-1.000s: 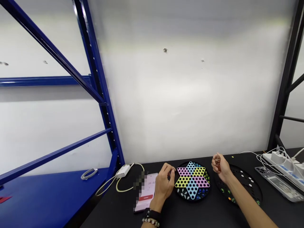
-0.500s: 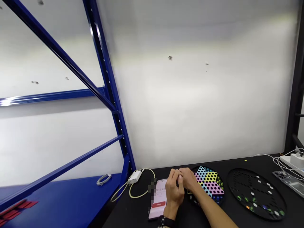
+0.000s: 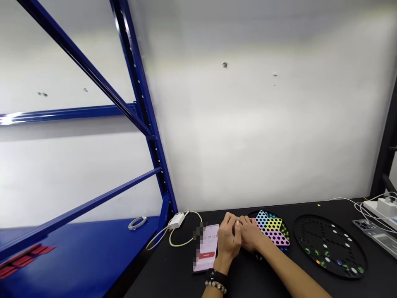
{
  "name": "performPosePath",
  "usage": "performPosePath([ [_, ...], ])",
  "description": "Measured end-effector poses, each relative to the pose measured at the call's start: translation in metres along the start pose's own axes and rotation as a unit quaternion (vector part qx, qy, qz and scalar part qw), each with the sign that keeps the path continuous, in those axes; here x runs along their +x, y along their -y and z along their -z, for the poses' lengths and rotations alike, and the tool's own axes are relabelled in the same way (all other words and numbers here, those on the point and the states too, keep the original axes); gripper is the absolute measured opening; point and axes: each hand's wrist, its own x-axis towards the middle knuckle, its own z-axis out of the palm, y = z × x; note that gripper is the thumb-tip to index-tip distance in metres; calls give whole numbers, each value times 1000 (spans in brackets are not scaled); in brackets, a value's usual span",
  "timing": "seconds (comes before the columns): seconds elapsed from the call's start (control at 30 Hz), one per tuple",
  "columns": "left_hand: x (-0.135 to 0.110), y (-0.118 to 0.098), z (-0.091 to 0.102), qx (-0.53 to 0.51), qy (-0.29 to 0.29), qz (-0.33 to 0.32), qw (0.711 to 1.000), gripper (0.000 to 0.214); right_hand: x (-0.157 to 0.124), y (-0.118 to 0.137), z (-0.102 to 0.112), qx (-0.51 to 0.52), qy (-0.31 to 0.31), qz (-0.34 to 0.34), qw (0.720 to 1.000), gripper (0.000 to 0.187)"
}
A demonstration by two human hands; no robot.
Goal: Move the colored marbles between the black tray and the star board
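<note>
My left hand is closed, fingers curled and thumb raised, just right of a phone with a timer on its screen. Against it is my right hand, its fingers bent at the left part of a round Chinese checkers board. The board has a black rim and a star of blue, yellow and pink sections with dark holes. Whatever lies between my fingertips is hidden by the hands. A watch and a beaded bracelet are on my left wrist.
Right of the board lies a round black tray with marbles and white discs. Farther right are a power strip with white cables and a clear-grey device. A white adapter with a looped cable lies left, near the blue rack post.
The view has tilted down a little, so the table things sit higher in the picture. My right hand's fingers have spread slightly farther over the board's left part, beside my left hand.
</note>
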Motion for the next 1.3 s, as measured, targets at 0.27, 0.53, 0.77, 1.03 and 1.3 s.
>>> performPosePath([
  [0.27,1,-1,-4,9,35,14,999,24,-23,-24,3,155,25,-26,987,59],
  [0.53,0,4,-12,45,87,54,994,24,-43,-57,6,139,-78,-71,985,37],
  [0.77,0,8,-9,57,43,81,994,25,-19,-29,6,98,-133,-90,982,23],
  [1.03,1,8,-8,43,38,56,997,23,-32,-21,12,91,-111,-56,988,28],
  [1.3,3,3,-11,44,53,43,997,22,-126,-118,67,47,-153,-223,962,31],
])
